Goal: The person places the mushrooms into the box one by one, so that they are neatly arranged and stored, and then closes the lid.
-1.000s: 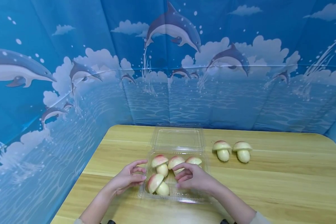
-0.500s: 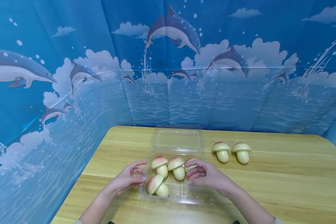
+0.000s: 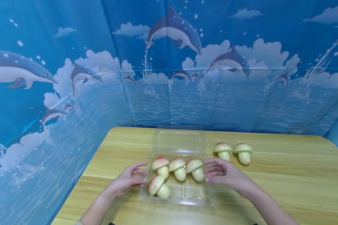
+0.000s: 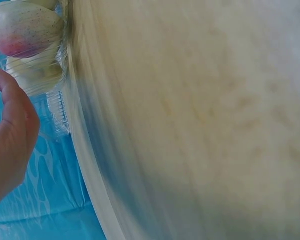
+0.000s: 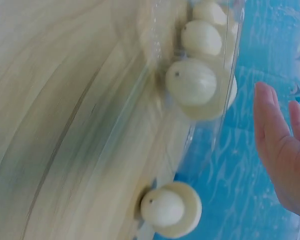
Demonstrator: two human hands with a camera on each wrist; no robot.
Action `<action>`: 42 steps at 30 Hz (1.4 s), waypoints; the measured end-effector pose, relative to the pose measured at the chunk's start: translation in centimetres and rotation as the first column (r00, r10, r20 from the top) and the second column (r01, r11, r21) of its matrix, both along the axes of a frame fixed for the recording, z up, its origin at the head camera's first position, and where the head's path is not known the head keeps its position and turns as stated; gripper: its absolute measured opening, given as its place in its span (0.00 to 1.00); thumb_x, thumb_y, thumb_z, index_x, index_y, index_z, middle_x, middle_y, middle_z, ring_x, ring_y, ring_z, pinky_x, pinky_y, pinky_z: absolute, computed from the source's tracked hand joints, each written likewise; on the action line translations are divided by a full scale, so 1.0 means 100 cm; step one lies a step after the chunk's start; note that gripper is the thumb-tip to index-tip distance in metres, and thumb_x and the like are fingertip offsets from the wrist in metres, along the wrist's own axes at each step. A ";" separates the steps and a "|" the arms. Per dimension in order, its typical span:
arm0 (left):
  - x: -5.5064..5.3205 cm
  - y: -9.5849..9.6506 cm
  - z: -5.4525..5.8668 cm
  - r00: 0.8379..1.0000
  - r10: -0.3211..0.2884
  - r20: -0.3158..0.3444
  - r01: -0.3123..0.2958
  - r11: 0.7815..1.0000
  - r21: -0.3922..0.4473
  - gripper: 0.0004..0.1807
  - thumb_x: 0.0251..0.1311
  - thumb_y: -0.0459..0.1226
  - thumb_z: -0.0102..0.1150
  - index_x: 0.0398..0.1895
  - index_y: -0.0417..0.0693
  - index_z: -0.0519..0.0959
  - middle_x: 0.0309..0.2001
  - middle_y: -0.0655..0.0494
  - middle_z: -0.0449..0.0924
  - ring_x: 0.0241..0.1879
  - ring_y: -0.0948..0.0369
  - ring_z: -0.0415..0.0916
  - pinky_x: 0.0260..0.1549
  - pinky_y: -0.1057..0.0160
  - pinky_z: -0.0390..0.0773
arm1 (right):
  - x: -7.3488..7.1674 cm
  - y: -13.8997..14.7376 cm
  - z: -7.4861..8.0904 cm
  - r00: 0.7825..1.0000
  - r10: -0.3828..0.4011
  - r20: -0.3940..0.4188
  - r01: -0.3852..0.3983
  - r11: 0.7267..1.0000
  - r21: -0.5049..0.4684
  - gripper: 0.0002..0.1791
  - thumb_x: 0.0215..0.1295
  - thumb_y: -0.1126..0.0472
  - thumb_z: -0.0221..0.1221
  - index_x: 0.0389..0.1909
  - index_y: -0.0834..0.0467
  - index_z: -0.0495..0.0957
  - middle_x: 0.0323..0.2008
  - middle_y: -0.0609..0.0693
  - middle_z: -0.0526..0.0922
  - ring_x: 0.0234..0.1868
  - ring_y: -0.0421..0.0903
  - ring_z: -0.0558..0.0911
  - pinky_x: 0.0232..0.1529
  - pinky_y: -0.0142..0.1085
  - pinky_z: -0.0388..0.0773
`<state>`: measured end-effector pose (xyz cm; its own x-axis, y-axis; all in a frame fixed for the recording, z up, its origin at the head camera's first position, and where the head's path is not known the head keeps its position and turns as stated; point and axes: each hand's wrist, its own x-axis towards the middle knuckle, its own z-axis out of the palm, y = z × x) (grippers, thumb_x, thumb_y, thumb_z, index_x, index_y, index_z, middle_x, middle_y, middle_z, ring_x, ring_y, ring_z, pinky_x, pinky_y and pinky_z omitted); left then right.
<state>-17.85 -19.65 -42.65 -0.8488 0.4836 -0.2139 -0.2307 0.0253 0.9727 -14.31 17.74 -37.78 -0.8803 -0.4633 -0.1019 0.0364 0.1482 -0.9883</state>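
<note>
A clear plastic clamshell box (image 3: 183,200) lies open, its lid (image 3: 178,140) folded back toward the wall. Inside are several model mushrooms, cream with pink-tinged caps: three in a back row, the rightmost mushroom (image 3: 197,174) beside my right hand, and one front-left mushroom (image 3: 159,187). My left hand (image 3: 126,179) is at the box's left wall, fingers relaxed and thumb apart. The right hand (image 3: 228,176) is just off the box's right side, fingers spread and holding nothing. In the right wrist view that hand (image 5: 285,145) stands apart from the box.
Two more mushrooms stand on the wooden table (image 3: 284,175) behind and right of the box: a left one (image 3: 223,153) and a right one (image 3: 244,156). A blue dolphin-print curtain (image 3: 169,93) hangs along the table's back and left side.
My right hand has moved right, from over the middle of the box to beyond its right side, baring the back-row mushrooms. The left hand has stayed where it was.
</note>
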 end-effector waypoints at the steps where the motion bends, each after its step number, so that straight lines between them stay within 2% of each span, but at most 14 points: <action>1: 0.000 0.000 0.000 1.000 0.000 0.000 0.000 1.000 0.001 0.38 0.56 0.27 0.58 0.69 0.36 0.52 0.43 0.48 0.69 0.30 0.65 0.73 0.32 0.69 0.78 | 0.000 0.003 0.000 1.000 -0.002 -0.001 0.002 1.000 -0.004 0.34 0.58 0.64 0.62 0.62 0.71 0.59 0.49 0.67 0.72 0.47 0.54 0.76 0.45 0.38 0.78; 6: 0.001 0.000 0.000 1.000 0.001 0.001 -0.001 1.000 0.002 0.38 0.56 0.26 0.58 0.69 0.36 0.52 0.44 0.47 0.69 0.30 0.65 0.73 0.32 0.70 0.77 | 0.003 0.017 -0.002 1.000 -0.029 -0.010 0.029 1.000 0.005 0.33 0.59 0.64 0.61 0.62 0.72 0.58 0.50 0.66 0.73 0.49 0.57 0.76 0.46 0.39 0.78; 14: 0.001 0.000 0.000 1.000 0.006 0.007 -0.006 1.000 0.000 0.39 0.56 0.27 0.59 0.69 0.36 0.52 0.44 0.47 0.69 0.30 0.65 0.73 0.32 0.70 0.77 | 0.005 0.040 -0.007 0.997 -0.076 -0.001 0.076 0.997 0.018 0.32 0.62 0.64 0.59 0.63 0.69 0.58 0.49 0.61 0.74 0.48 0.52 0.77 0.46 0.37 0.77; 21: 0.001 0.000 -0.001 1.000 0.004 0.006 -0.004 1.000 0.004 0.39 0.56 0.27 0.58 0.69 0.36 0.52 0.44 0.47 0.69 0.29 0.65 0.73 0.32 0.70 0.77 | 0.007 0.063 -0.011 0.995 -0.094 0.015 0.093 0.995 0.036 0.23 0.63 0.63 0.57 0.58 0.50 0.67 0.50 0.58 0.75 0.49 0.50 0.77 0.47 0.38 0.77; 27: 0.002 0.000 0.001 1.000 0.003 0.007 -0.003 1.000 0.002 0.39 0.55 0.27 0.59 0.69 0.36 0.52 0.44 0.47 0.69 0.30 0.65 0.73 0.32 0.69 0.78 | 0.008 0.081 -0.016 0.994 -0.109 0.015 0.108 0.992 0.059 0.21 0.65 0.63 0.55 0.57 0.43 0.67 0.50 0.55 0.76 0.49 0.44 0.77 0.46 0.36 0.77; 35: 0.001 0.000 0.000 1.000 0.003 0.008 -0.003 1.000 0.008 0.39 0.56 0.27 0.59 0.69 0.36 0.52 0.44 0.48 0.69 0.30 0.65 0.73 0.32 0.70 0.78 | 0.006 0.102 -0.025 0.993 -0.121 0.004 0.120 0.992 0.028 0.22 0.66 0.65 0.53 0.53 0.36 0.68 0.48 0.45 0.79 0.48 0.41 0.79 0.45 0.34 0.77; 42: 0.001 0.000 0.001 1.000 0.000 0.005 0.000 1.000 0.004 0.39 0.55 0.27 0.59 0.69 0.35 0.52 0.44 0.47 0.69 0.30 0.65 0.73 0.33 0.69 0.77 | 0.003 0.119 -0.032 0.991 -0.132 0.011 0.133 0.989 -0.060 0.24 0.67 0.69 0.50 0.52 0.35 0.69 0.46 0.41 0.80 0.47 0.41 0.80 0.45 0.34 0.78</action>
